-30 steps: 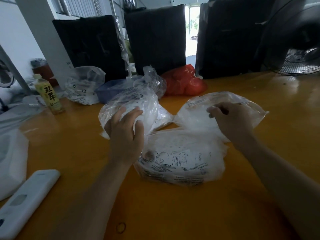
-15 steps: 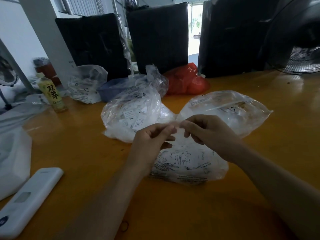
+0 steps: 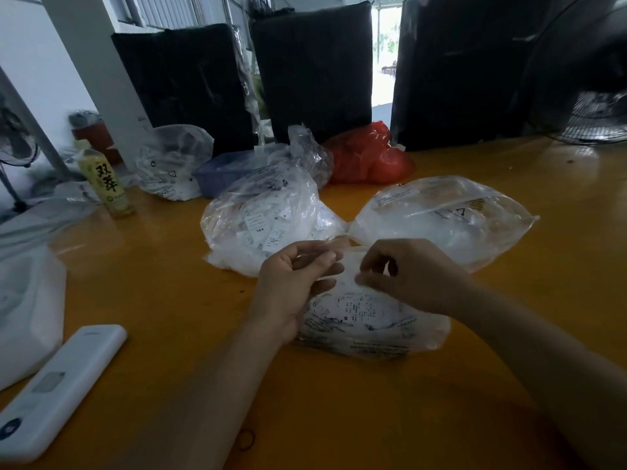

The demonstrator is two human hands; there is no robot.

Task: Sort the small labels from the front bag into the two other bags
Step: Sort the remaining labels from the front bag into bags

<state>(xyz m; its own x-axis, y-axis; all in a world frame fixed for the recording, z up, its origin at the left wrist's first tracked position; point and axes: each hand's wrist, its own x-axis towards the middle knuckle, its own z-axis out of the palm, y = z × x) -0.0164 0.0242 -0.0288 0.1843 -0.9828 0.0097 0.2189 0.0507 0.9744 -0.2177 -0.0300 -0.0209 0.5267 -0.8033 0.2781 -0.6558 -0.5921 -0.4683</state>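
Observation:
The front bag [image 3: 373,323], clear plastic with printed labels inside, lies on the yellow table [image 3: 339,418] close to me. My left hand [image 3: 291,286] and my right hand [image 3: 407,276] both pinch the thin plastic at its top edge, fingers curled, a small gap between them. Behind it on the left stands a fuller clear bag [image 3: 261,222] of small white labels. Behind on the right lies a flatter clear bag [image 3: 441,215]. Individual labels in the front bag are too blurred to tell apart.
A white remote [image 3: 57,388] lies at front left beside a white bag [image 3: 27,310]. A yellow drink bottle [image 3: 105,184], another clear bag [image 3: 173,164], a blue tray [image 3: 224,171] and a red bag [image 3: 369,157] sit further back. Black panels and a fan [image 3: 590,117] line the far edge.
One second ago my left hand rested on the left bag and my right on the right bag. Both have come together onto the front bag's top and now pinch its plastic.

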